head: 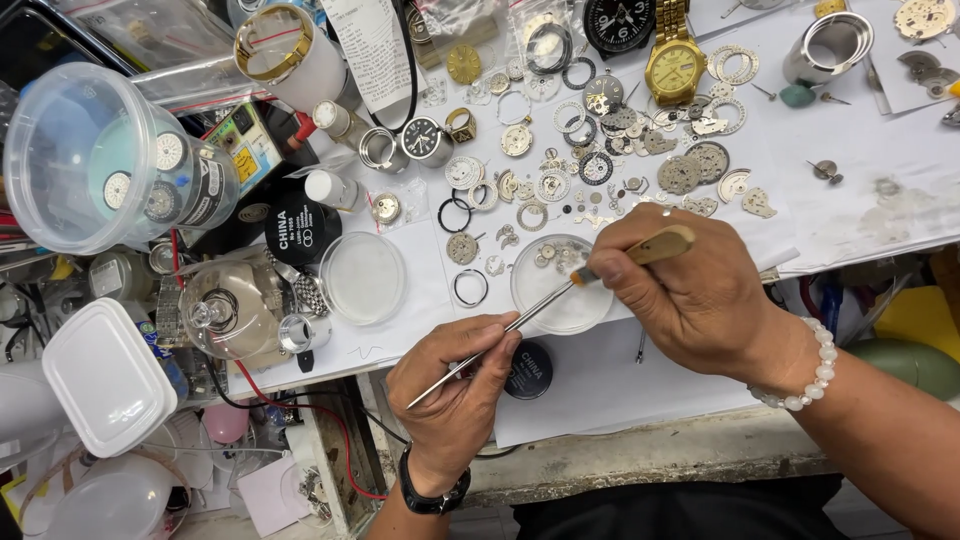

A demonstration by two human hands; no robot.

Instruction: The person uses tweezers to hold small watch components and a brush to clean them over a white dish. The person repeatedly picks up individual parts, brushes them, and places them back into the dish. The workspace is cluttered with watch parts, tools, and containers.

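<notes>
Your left hand [455,395] sits near you at the table's front edge, fingers curled in and pinching a pair of thin metal tweezers [490,345] whose shaft runs up and to the right from that hand. A black wristwatch [432,495] wraps that wrist. Your right hand [690,290] is just to the right and slightly farther away, its fingers closed around a small tool with a pale wooden handle [650,247], thumb and forefinger pressed on it near the dark collar. A white bead bracelet [815,370] circles that wrist. The two tools meet over a shallow clear dish [560,285] holding small watch parts. Beyond the dish, gears, rings and dials [600,165] lie scattered on white paper [850,170], with a gold watch [675,60] at the far edge.
</notes>
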